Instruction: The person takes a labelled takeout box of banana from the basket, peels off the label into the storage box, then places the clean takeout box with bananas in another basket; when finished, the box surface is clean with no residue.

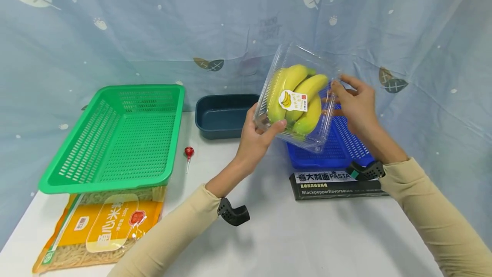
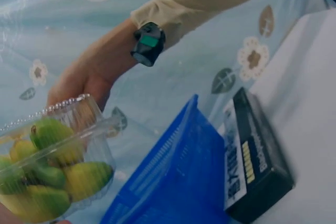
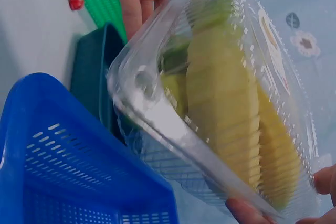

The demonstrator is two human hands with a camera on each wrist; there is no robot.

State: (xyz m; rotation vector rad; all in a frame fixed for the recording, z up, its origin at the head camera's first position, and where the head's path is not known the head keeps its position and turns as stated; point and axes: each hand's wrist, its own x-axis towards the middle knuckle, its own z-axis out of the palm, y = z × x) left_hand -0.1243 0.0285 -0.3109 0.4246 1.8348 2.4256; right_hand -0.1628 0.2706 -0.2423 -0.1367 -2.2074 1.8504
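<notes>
Wears a long, plain, close-fitting cream fabric left sleeve (image 1: pixel 173 236) and a matching cream right sleeve (image 1: pixel 434 208), softly creased toward the lower end. Also wears a chunky, angular, black perforated left-wrist device (image 1: pixel 228 213), plus a similar black perforated right-wrist device (image 1: pixel 373 170) marked with a rectangular green patch (image 2: pixel 149 41).

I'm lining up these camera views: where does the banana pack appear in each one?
Head: the banana pack is right of centre, mostly in the upper half.
Left wrist: lower left, cut off by the left edge.
Right wrist: large, across the centre and right.
Shared landmark: the blue basket, bottom centre in the left wrist view, lower left in the right wrist view.
</notes>
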